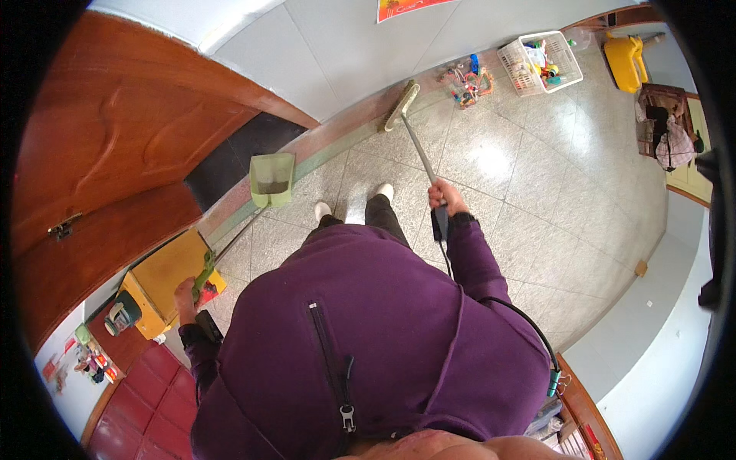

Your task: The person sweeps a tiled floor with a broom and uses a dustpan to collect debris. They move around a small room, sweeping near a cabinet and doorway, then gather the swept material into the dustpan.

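Note:
My right hand is closed around the grey handle of a broom. The broom's pale head meets the floor along the base of the wall, its bristles turned toward the skirting. Out to the left, my left hand grips the green upper end of a long dustpan handle. At its far end the light green dustpan rests by the door sill, with some dark debris inside. A dark device is strapped at each wrist.
Small colourful items lie against the wall beside a white plastic basket of toys or bottles. A yellow jug stands farther right. At left are a wooden door, a yellow-brown cabinet and a red padded seat.

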